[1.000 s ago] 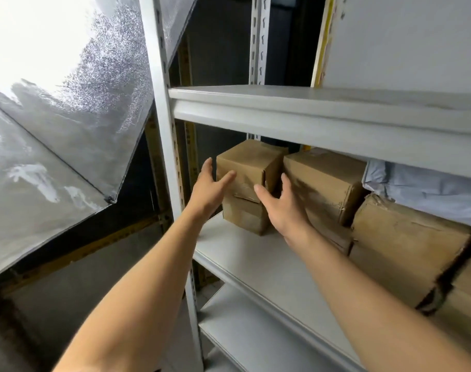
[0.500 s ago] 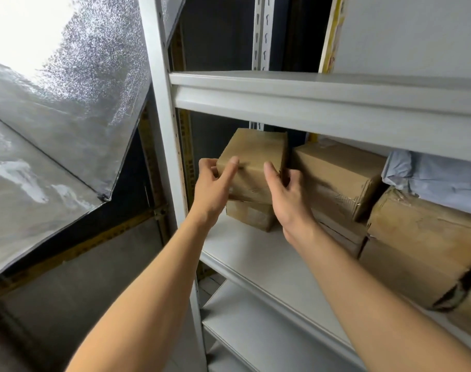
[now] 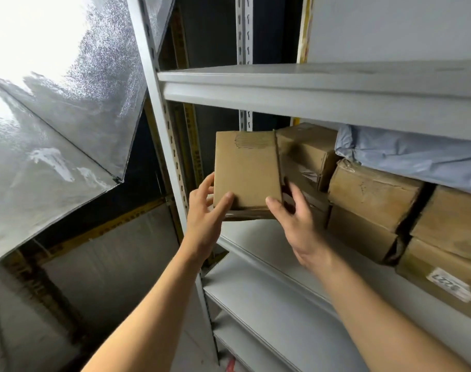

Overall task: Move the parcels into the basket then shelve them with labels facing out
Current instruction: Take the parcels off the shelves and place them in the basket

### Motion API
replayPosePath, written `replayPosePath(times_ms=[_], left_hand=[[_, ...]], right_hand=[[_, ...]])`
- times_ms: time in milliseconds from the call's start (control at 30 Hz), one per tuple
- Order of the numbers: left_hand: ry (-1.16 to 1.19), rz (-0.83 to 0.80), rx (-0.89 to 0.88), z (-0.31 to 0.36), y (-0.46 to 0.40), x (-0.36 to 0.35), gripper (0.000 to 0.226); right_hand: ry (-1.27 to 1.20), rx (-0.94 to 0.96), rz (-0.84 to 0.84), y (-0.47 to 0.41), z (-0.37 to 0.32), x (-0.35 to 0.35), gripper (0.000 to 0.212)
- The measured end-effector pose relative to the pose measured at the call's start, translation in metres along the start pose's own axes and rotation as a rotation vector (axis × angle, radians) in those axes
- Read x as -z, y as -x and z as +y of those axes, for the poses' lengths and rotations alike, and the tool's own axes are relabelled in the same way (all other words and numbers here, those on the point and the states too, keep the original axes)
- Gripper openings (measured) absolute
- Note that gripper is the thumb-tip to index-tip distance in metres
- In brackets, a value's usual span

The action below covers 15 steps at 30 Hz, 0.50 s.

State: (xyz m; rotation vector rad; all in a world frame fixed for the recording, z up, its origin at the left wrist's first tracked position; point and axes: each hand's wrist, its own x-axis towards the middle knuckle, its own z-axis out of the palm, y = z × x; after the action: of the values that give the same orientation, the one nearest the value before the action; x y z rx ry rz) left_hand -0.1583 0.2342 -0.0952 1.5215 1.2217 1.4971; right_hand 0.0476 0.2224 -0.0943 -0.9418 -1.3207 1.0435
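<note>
Both hands hold one small brown parcel at the left end of the middle shelf, close to the grey upright post. The left hand grips its lower left corner, thumb on the front face and the other fingers behind, where they are hidden. The right hand holds the lower right corner with the thumb on the front; its fingers reach behind the parcel and are blurred. The parcel stands upright with a plain face toward the camera. Only a faint printed mark shows near its top, too small to read. Its bottom is dark, and I cannot tell if it touches the shelf or is lifted.

Just beside it on the right are more cardboard boxes, stacked and partly covering each other. A grey plastic mailer bag lies on top of them, cut off by the upper shelf. One box at the right edge has a white label, blurred and upside down.
</note>
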Motion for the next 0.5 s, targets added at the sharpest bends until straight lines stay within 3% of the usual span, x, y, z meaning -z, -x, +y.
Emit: replayPosePath(times_ms=[67,133,267,500], left_hand=[[-0.01,0.008,0.002,0.004,0.028,-0.009,0.069],[-0.001,0.008,-0.012,0.009,0.055,-0.018,0.065],[0.1,-0.046,-0.01,0.021,0.104,-0.037,0.071],[0.237,-0.208,0.024,0.021,0.152,-0.071,0.07]], right_hand=[[0.042,0.001,-0.024,0.024,0.002,0.016,0.055],[0.069,0.023,-0.023,0.047,0.005,0.029,0.051],[0.117,0.015,0.003,0.098,0.003,0.051,0.06],[0.161,-0.03,0.149,0.175,-0.007,0.087,0.067]])
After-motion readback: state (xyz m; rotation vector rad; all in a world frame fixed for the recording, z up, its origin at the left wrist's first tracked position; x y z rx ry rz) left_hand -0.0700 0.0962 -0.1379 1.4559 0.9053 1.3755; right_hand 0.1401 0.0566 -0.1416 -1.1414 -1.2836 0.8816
